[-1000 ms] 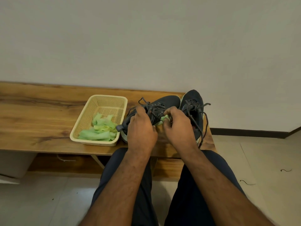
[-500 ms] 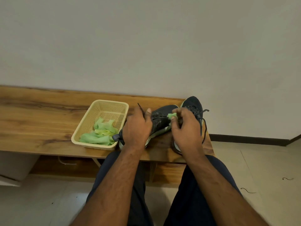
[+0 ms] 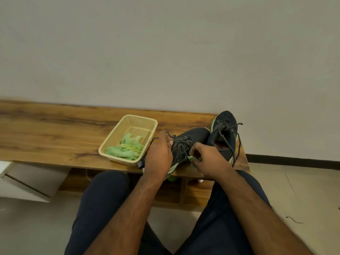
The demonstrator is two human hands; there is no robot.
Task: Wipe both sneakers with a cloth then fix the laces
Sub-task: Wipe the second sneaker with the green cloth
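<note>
Two dark grey sneakers with pale green soles stand on the wooden bench (image 3: 55, 137). The near sneaker (image 3: 191, 140) lies at an angle, toe to the upper right. My left hand (image 3: 159, 157) grips its heel end and covers the collar. My right hand (image 3: 207, 159) is closed on a small wad of green cloth (image 3: 190, 158) pressed against the sneaker's right side near the sole. The far sneaker (image 3: 224, 133) stands at the bench's right end with its dark laces loose and hanging over the edge.
A cream plastic basket (image 3: 139, 121) with more green cloths (image 3: 127, 150) sits just left of the sneakers. A plain wall rises behind the bench. My knees in dark trousers are below the bench edge. A white box stands on the floor at lower left.
My right hand has slid the cloth from the top of the near sneaker, by the laces, down to its lower right side. My left hand keeps its hold on the heel end.
</note>
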